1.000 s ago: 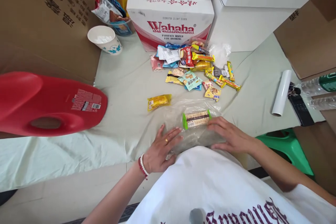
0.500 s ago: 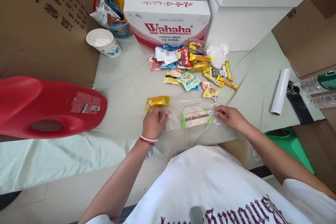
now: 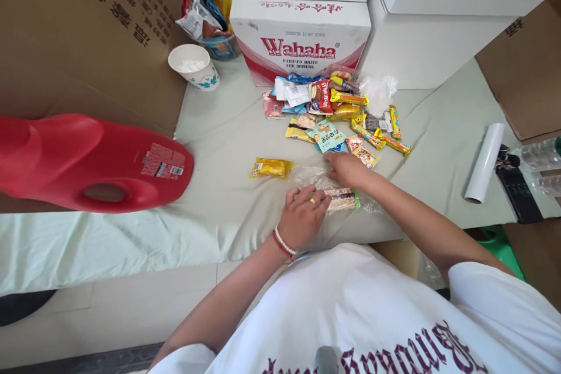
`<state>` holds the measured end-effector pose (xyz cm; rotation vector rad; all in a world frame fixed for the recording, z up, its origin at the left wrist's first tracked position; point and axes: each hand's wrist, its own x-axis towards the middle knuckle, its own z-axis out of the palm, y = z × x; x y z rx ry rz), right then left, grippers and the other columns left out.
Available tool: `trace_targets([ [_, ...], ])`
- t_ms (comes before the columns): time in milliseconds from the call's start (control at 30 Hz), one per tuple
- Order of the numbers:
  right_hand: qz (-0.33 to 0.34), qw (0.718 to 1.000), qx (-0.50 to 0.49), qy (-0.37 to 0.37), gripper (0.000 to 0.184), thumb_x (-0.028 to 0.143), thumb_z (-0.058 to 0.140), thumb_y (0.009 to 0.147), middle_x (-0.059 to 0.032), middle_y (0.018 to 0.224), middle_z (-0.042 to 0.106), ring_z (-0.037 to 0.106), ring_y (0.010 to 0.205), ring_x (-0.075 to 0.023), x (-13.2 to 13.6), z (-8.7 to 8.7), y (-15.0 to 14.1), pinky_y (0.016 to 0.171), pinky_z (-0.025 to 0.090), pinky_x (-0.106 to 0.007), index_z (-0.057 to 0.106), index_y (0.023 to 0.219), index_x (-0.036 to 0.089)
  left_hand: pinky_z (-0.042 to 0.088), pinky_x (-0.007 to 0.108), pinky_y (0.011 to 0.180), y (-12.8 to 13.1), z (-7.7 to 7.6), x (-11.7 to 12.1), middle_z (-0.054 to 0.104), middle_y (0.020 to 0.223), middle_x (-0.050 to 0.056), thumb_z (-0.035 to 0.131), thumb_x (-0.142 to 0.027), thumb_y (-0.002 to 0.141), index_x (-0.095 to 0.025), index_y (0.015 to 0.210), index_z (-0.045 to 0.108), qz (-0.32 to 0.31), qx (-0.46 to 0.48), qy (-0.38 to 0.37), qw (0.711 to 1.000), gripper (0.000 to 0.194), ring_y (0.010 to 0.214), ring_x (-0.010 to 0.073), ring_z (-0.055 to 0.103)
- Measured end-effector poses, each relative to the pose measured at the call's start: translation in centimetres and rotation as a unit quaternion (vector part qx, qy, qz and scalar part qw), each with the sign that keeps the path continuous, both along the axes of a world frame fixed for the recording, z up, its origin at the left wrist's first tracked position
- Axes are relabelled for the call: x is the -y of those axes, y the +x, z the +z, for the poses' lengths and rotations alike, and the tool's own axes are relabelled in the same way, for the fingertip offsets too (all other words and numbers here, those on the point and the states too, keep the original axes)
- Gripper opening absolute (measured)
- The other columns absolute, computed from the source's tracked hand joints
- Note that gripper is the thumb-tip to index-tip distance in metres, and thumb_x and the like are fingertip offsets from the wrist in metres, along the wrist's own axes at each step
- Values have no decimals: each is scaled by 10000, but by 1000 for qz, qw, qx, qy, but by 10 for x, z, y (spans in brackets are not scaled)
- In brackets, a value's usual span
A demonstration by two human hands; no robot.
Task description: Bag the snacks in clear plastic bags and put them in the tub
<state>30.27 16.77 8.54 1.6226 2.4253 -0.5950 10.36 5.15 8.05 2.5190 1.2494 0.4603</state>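
Green-ended, the pack [image 3: 342, 201] lies amid clear plastic [image 3: 312, 173] on the worktop [image 3: 223, 146], long axis running left to right, its left end under the open left hand [image 3: 303, 216], while the right hand [image 3: 346, 169] hovers just beyond, grip unclear.

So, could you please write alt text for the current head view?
A person's left hand partly covers a green-edged snack pack amid clear plastic, while the right hand is close to a pile of wrapped snacks. Behind the pile stands a Wahaha box.
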Motion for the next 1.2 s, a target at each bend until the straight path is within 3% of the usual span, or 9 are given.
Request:
trace_targets([
  [133,6,997,-46,-61,149,213,616,891,-85,968,717,608,871,-206,-9,1,4,701,376,-267,736,965,165,360,521,940,-7,-15,-32,669,1259,136,568,-459,958,-230,1280,651,105,14,-59,993,404,1180,349,531],
  [267,22,994,-90,-55,125,185,626,875,-88,989,694,592,897,-189,-9,1,12,718,374,-241,730,932,146,377,482,888,-24,-13,-51,704,1001,89,607,-419,940,-212,899,723,82,32,-115,990,241,1036,309,557],
  [367,3,989,-119,-85,121,189,610,891,-52,900,696,574,782,-157,-10,1,15,670,356,-228,711,943,147,394,467,884,-24,-13,-62,693,1002,85,610,-354,934,-203,859,710,62,59,-114,990,195,1018,292,550],
  [467,-19,986,-132,-100,129,193,599,904,-25,826,684,555,716,-145,-10,3,15,650,347,-225,706,964,153,413,483,913,-13,-20,-72,676,1092,103,654,-319,891,-204,967,713,65,48,-114,990,150,1081,314,545],
  [633,17,985,-168,-30,234,172,558,924,-50,901,646,580,798,-166,9,7,12,719,387,-242,731,1082,167,430,506,983,-1,-36,-76,588,1300,173,680,-389,862,-149,1402,507,128,39,-115,984,616,1211,359,520],
  [800,56,976,-208,35,311,210,488,993,-61,937,576,578,788,-165,47,1,16,719,426,-260,727,1192,214,399,488,1075,-10,-43,-74,500,1379,180,709,-394,820,-139,1482,423,157,110,-119,974,765,1269,336,476],
  [933,34,961,-264,77,325,206,453,1011,-63,964,572,590,824,-162,70,-10,24,722,459,-261,719,1196,237,406,508,1005,-19,-39,-77,585,1288,120,739,-350,775,-206,1127,671,160,93,-138,973,386,1213,343,483],
  [1033,45,962,-257,80,334,206,429,1019,-70,1037,612,595,846,-169,84,-16,25,729,471,-275,709,1196,246,419,442,921,-22,-37,-78,657,975,70,630,-198,795,-194,810,622,97,97,-162,977,18,1035,272,566],
  [1200,34,972,-218,79,355,239,407,1034,-102,1033,672,609,939,-233,98,-16,17,864,497,-373,623,1313,214,448,312,733,-27,-36,-73,584,816,27,511,-125,807,-190,864,614,40,185,-169,967,134,746,176,535],
])
